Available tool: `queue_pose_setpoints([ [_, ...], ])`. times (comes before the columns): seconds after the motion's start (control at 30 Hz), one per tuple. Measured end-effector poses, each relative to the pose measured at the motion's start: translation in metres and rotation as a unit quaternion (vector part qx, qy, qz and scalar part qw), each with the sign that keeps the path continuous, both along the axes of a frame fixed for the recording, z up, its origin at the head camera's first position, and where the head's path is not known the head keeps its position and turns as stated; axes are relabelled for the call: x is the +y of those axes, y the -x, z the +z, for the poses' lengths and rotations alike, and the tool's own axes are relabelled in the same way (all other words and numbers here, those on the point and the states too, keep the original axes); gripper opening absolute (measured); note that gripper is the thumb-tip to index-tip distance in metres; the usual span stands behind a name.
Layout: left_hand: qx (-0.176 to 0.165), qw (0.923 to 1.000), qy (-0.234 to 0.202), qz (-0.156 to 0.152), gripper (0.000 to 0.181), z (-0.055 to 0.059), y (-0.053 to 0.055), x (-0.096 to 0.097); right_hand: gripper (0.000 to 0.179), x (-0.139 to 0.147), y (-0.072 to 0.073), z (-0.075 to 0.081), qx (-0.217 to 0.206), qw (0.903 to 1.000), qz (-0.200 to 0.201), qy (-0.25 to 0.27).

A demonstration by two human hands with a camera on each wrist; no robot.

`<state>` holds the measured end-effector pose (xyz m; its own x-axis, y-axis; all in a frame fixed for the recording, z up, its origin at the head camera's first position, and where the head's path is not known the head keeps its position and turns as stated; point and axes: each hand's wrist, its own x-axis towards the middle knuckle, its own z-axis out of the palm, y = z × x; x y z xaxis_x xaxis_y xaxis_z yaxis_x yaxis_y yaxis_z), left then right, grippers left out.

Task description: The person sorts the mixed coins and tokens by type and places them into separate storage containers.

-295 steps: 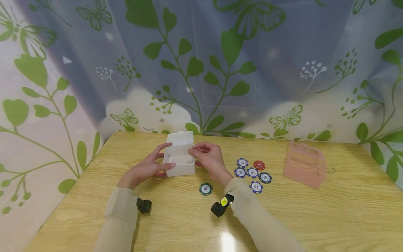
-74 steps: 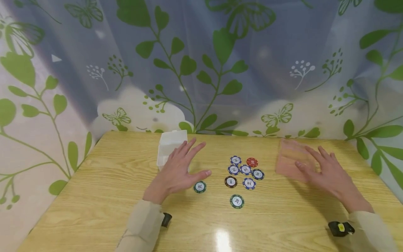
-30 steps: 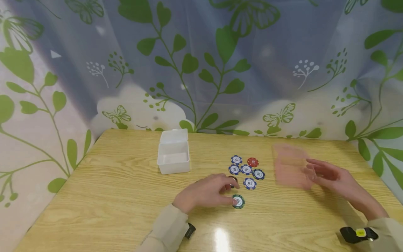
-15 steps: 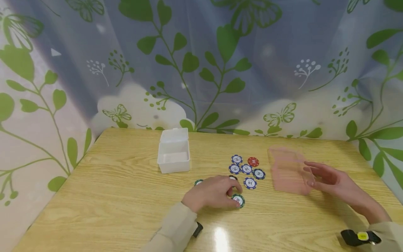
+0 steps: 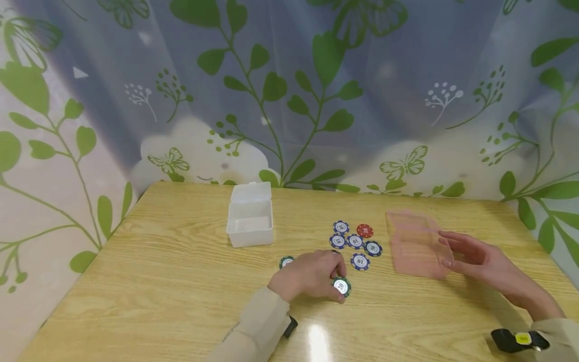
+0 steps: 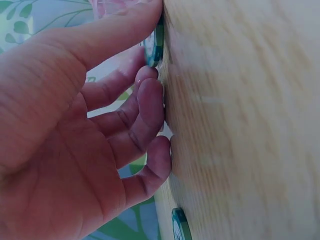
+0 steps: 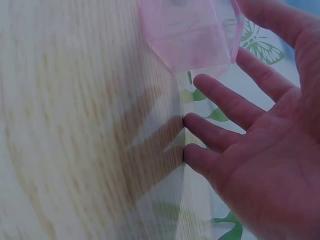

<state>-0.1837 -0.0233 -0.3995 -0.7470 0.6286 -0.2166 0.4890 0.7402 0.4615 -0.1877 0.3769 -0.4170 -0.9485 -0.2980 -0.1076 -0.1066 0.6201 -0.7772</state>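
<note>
green chip (image 5: pixel 342 286) pinched in the left grip (image 5: pixel 309 274), right grip (image 5: pixel 486 261) spread, touching the pink box (image 5: pixel 418 269): a pickup, it seems, needing a clean lift next!

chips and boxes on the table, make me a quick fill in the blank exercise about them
1. The left hand pinches a green chip marked with the number ___.
2. The see-through box by the right hand is ___ in colour.
3. The white box stands with its lid ___.
4. In the head view, the red chip lies to the ___ of the white box.

Missing words: 20; pink; open; right
</note>
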Motion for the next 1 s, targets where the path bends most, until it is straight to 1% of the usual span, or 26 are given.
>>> queue_pose_setpoints([
  [0.13,-0.002,0.9999,-0.008,0.008,0.041,0.000,-0.001,0.000,0.064,0.000,-0.001,0.001,-0.001,1.0000,0.001,0.004],
  [0.23,-0.004,0.9998,-0.016,0.008,0.041,-0.001,0.000,-0.001,0.065,0.000,-0.001,0.002,-0.005,1.0000,0.001,0.003],
  [0.47,-0.002,0.9995,-0.030,-0.004,0.038,-0.004,0.000,-0.003,0.064,0.003,-0.002,-0.002,-0.006,0.9997,0.011,0.022],
  [0.63,-0.024,0.9985,-0.049,0.000,0.035,-0.006,0.002,-0.006,0.064,0.005,-0.001,-0.006,-0.008,0.9993,0.016,0.032],
  [0.77,-0.045,0.9968,-0.065,0.005,0.031,-0.005,0.003,-0.009,0.064,0.005,-0.001,-0.006,-0.014,0.9995,0.011,0.028],
  [1.0,-0.053,0.9948,-0.087,-0.001,0.025,-0.004,0.004,-0.012,0.066,0.003,0.000,-0.005,-0.019,0.9996,0.000,0.023],
])
